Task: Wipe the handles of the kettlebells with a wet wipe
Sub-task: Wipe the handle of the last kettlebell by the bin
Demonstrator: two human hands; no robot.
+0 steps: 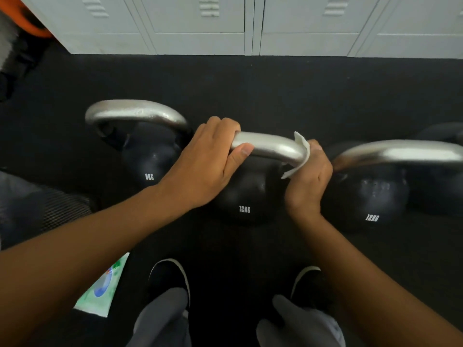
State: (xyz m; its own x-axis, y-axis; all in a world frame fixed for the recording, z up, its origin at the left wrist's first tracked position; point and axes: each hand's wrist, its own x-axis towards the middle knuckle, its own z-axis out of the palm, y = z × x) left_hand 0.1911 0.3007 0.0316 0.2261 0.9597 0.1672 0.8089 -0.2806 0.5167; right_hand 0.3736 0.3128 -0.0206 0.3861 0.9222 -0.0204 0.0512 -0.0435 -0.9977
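Middle kettlebell, both hands on its handle.
Left hand fingers curled around bar; right hand apparently pinching wet wipe against the bend.

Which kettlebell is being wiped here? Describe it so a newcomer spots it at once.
On the black floor before the grey lockers stands a row of kettlebells. It is the middle kettlebell, marked 12KG: the only one with the left hand gripping its handle and the right hand holding a white wipe there.
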